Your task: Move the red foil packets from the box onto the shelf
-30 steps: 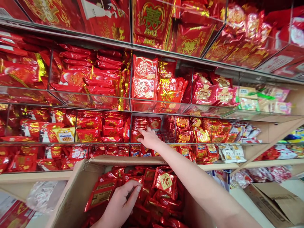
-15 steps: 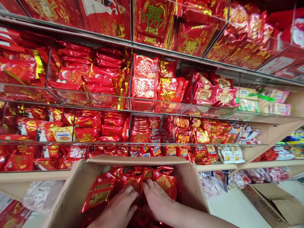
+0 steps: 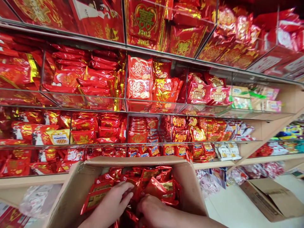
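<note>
An open cardboard box [image 3: 194, 193] full of shiny red-and-gold snack packets [image 3: 161, 188] is right in front of me. My left hand [image 3: 115, 199] reaches over the packets on the left, thumb and fingers apart, touching their tops without visibly holding one. Deeper in the middle of the box is my right hand [image 3: 152, 209], its fingers curled down among the wrappers. What those fingers close on is hidden. Just beyond the right hand, one packet lies tilted with its gold panel up.
Behind the box rise shelves with clear dividers [image 3: 156, 107], stacked with red packets. A wooden shelf edge [image 3: 213, 164] runs at box height. On the pale floor at right lies a flattened cardboard box [image 3: 273, 198]; plastic-wrapped bags [image 3: 35, 199] sit low at left.
My right hand has moved down and nearer to me, curling in among the packets. The left hand has shifted slightly left and its fingers have spread. A packet behind the right hand now tilts differently.
</note>
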Demonstrator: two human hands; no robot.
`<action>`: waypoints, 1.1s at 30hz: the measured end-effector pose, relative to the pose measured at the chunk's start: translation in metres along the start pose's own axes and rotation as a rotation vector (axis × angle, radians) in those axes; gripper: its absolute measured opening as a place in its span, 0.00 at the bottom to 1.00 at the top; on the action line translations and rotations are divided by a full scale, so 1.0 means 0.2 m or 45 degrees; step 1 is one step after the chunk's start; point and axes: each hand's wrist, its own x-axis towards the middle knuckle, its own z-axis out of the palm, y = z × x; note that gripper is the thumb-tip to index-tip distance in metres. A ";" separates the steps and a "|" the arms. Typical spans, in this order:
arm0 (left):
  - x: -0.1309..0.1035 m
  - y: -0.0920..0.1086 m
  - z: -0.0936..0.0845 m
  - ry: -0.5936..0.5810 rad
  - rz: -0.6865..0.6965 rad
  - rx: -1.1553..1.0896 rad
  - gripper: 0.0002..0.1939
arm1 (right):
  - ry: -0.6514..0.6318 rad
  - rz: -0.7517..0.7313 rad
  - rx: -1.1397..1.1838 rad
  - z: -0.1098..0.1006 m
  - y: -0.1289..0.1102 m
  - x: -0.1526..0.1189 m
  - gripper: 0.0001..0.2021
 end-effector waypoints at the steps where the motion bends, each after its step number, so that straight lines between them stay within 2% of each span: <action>1: 0.00 0.00 0.00 -0.004 0.000 -0.017 0.10 | 0.021 0.010 0.050 0.00 0.02 -0.01 0.06; 4: 0.00 0.01 -0.01 -0.008 -0.015 -0.130 0.10 | 0.106 0.016 0.186 -0.06 0.03 -0.03 0.11; 7: 0.00 0.01 -0.01 0.006 -0.072 -0.387 0.13 | 0.411 0.026 0.407 -0.21 0.00 -0.07 0.10; 10: 0.00 0.04 -0.01 0.014 -0.140 -0.767 0.23 | 0.753 0.097 0.947 -0.35 -0.06 -0.08 0.04; 12: 0.00 0.07 -0.02 -0.021 -0.174 -0.997 0.23 | 0.835 0.126 1.354 -0.39 -0.10 -0.07 0.03; 14: 0.00 0.12 -0.03 -0.056 -0.181 -1.084 0.18 | 0.836 0.145 1.553 -0.38 -0.13 -0.06 0.07; 16: 0.00 0.15 -0.04 -0.041 -0.138 -0.978 0.14 | 0.846 0.151 1.449 -0.36 -0.15 -0.04 0.09; 20: -0.02 0.20 -0.05 0.010 -0.015 -0.602 0.08 | 0.891 0.011 0.771 -0.36 -0.14 -0.04 0.13; 22: -0.02 0.21 -0.05 0.080 -0.058 -0.656 0.09 | 0.947 0.007 0.571 -0.37 -0.13 -0.05 0.16; 25: -0.02 0.20 -0.02 0.310 -0.272 -0.895 0.14 | 1.111 0.139 0.586 -0.36 -0.11 -0.06 0.17; 27: -0.01 0.17 0.00 0.447 -0.370 -0.892 0.18 | 1.193 0.217 0.653 -0.35 -0.10 -0.05 0.17; 33: 0.01 0.14 0.00 0.610 -0.383 -0.681 0.18 | 1.205 0.287 0.758 -0.30 -0.13 -0.04 0.15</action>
